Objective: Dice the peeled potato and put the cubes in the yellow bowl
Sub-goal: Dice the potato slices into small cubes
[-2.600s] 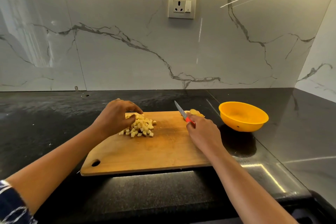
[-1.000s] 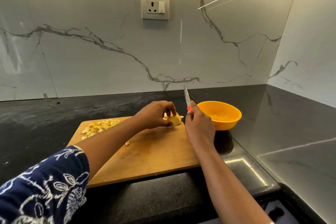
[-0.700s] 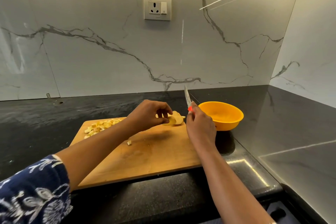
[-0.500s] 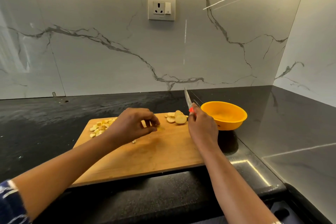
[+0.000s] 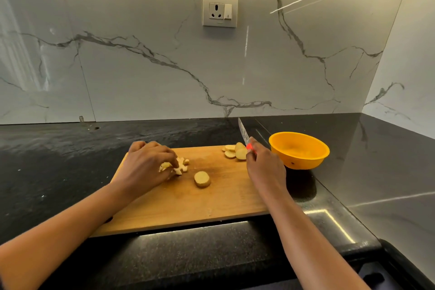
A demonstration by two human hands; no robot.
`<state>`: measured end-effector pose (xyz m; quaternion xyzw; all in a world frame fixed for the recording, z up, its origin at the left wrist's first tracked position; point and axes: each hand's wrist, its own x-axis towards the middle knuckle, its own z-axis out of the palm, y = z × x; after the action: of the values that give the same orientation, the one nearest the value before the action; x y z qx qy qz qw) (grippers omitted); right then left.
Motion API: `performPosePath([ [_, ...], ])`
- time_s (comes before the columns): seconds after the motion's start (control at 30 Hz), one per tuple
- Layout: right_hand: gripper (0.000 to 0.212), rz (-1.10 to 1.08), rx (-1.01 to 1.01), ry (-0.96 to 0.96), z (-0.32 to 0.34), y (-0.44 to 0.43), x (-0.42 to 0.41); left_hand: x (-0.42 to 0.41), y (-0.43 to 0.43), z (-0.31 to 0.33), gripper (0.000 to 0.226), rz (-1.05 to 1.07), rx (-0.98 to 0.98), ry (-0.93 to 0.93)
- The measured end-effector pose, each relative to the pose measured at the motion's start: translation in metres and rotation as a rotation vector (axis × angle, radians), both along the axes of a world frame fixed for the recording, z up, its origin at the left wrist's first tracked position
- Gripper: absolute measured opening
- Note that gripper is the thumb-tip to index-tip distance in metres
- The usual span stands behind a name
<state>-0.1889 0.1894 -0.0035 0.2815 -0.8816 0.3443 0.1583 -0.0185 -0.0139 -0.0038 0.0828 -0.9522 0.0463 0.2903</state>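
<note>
Left hand (image 5: 148, 167) has dropped one slice (image 5: 202, 179) mid-board and slid back to the cubes (image 5: 182, 165), fingers curled onto the heap, likely herding them away from the cutting spot. Right hand (image 5: 266, 167) clamps the red-handled knife (image 5: 243, 133), blade tipped up and clear, so that lone round between the hands lies open to it. The other slices (image 5: 234, 152) sit against its knuckles, and the yellow bowl (image 5: 299, 149) waits just beyond it, off the cutting board (image 5: 188, 209) edge.
</note>
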Motion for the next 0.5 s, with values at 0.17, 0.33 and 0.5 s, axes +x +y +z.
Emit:
performPosePath([
  [0.17, 0.044, 0.02, 0.035, -0.02, 0.003, 0.002, 0.005, -0.004, 0.009, 0.003, 0.021, -0.117, 0.158, 0.039],
  [0.33, 0.043, 0.154, 0.172, -0.092, 0.01, 0.017, 0.03, -0.014, 0.027, -0.003, 0.03, -0.224, 0.188, -0.153],
  [0.5, 0.044, 0.289, 0.272, -0.086, 0.002, 0.036, 0.062, -0.023, 0.025, -0.004, 0.025, -0.243, 0.17, -0.165],
])
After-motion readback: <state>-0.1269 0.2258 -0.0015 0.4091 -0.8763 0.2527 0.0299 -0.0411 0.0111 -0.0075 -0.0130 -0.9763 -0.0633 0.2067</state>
